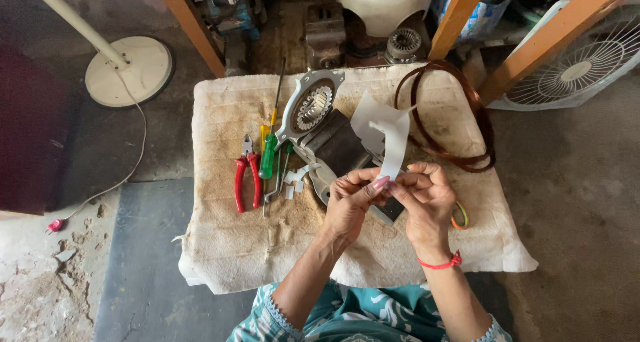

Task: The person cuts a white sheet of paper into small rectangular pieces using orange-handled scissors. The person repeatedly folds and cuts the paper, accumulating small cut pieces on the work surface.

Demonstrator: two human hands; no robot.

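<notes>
Two hands meet over a cloth-covered counter [227,249], both pinching one white paper strip [393,139] by its lower end. Far left on the floor stands a round white fan base [130,70], its cord trailing toward a small red plug [55,225]. On the cloth's left part lie red pliers [247,179], and just beside them a green-handled screwdriver [268,157] and a yellow-handled one [272,121]. A few white paper scraps [293,179] sit near the tool tips. At the middle rests a grey motor housing [313,112] with a dark block [340,149] against it. The left hand [353,199] grips the strip between thumb and fingertips; the right hand [427,199], with a red thread [443,263] on its wrist, clamps the same end from the other side. The strip curls upward above the housing. To the right a copper wire coil [467,115] loops on the cloth. A white fan grille [580,65] stands at far right.
</notes>
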